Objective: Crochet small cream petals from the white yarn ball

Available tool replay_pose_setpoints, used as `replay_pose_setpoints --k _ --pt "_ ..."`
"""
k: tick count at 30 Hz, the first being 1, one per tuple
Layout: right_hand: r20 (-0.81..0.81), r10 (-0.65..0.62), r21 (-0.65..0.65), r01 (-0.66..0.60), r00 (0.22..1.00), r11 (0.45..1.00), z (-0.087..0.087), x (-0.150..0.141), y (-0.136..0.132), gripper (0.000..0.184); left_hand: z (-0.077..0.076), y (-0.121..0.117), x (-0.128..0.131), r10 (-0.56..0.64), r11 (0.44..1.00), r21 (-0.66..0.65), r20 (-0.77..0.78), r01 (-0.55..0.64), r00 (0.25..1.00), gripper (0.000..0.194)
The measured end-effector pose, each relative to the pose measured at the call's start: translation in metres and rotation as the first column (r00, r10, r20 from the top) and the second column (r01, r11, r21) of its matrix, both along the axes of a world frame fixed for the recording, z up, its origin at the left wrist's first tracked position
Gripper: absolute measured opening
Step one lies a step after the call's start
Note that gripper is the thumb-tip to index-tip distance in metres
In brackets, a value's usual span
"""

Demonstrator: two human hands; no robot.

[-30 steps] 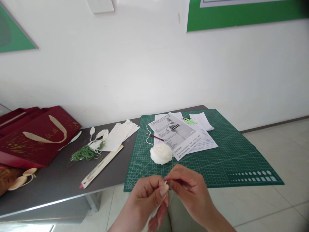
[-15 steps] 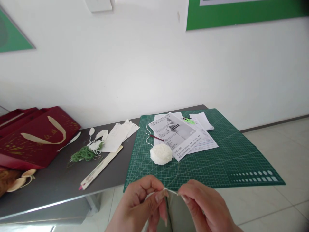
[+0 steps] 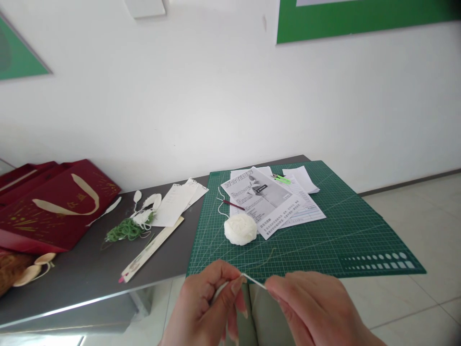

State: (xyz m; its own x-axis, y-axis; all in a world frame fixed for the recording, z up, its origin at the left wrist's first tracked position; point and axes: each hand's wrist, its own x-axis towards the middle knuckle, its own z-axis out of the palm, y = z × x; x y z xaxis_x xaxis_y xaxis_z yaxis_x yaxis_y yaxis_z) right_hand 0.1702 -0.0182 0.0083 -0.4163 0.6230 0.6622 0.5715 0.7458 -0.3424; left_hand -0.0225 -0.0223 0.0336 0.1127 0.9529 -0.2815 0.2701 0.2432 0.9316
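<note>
Close to the mat's near edge, my left hand is closed in a pinch on a white yarn piece, mostly hidden by the fingers. A short white yarn strand runs straight from there to my right hand, whose thumb and forefinger are pinched on its other end. A thin, pale greenish wire or thread curves out beyond my fingers over the mat. Past my hands lies a ball of white yarn, with a dark red crochet hook just behind it.
The green cutting mat carries printed sheets and small green-handled snips. Leftward on the dark table are green yarn, white leaf-shaped pieces, note papers, a long pale strip and red gift bags.
My right hand has turned slightly and moved a little right, and the strand between my hands shows longer and straighter. The thin curved wire or thread has swung lower and to the right.
</note>
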Motion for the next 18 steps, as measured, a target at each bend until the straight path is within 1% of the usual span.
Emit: replay_pose_setpoints --k 2,4,5,7,10,11,14,16,18 --pt "0.054 0.015 0.069 -0.019 0.998 0.997 -0.002 -0.006 -0.002 0.022 -0.002 0.0 0.001 0.0 1.0 0.03 -0.029 0.001 1.0 0.037" --pt "0.048 0.024 0.129 -0.03 0.999 0.991 -0.007 -0.014 -0.004 0.026 -0.005 0.0 0.002 -0.008 0.999 0.05 -0.029 0.009 1.0 0.037" --pt "0.027 0.019 0.145 -0.022 0.999 0.989 -0.01 -0.019 -0.005 0.027 -0.007 0.0 0.003 -0.008 0.999 0.047 -0.005 0.008 1.0 0.037" --pt "-0.012 0.005 0.168 -0.003 1.0 0.986 -0.015 -0.026 -0.005 0.028 -0.012 0.001 0.005 0.022 1.0 -0.013 0.124 -0.02 0.992 0.035" --pt "-0.033 -0.013 0.177 0.019 0.999 0.984 -0.023 -0.03 -0.004 0.025 -0.016 0.001 0.008 0.117 0.985 -0.16 0.344 -0.065 0.932 0.03" --pt "-0.039 -0.011 0.159 0.017 0.999 0.987 -0.025 -0.03 -0.004 0.025 -0.016 0.002 0.008 0.132 0.979 -0.198 0.393 -0.056 0.91 0.028" --pt "-0.076 0.007 0.113 0.002 0.997 0.994 -0.03 -0.03 -0.004 0.023 -0.013 0.003 0.009 0.122 0.956 -0.292 0.515 0.039 0.848 0.022" --pt "-0.079 0.0 0.131 0.011 0.997 0.991 -0.032 -0.031 -0.004 0.022 -0.011 0.004 0.009 0.128 0.933 -0.347 0.57 0.097 0.811 0.023" --pt "-0.054 -0.015 0.167 0.024 0.998 0.986 -0.033 -0.032 -0.004 0.022 -0.01 0.005 0.01 0.133 0.921 -0.373 0.57 0.111 0.811 0.027"
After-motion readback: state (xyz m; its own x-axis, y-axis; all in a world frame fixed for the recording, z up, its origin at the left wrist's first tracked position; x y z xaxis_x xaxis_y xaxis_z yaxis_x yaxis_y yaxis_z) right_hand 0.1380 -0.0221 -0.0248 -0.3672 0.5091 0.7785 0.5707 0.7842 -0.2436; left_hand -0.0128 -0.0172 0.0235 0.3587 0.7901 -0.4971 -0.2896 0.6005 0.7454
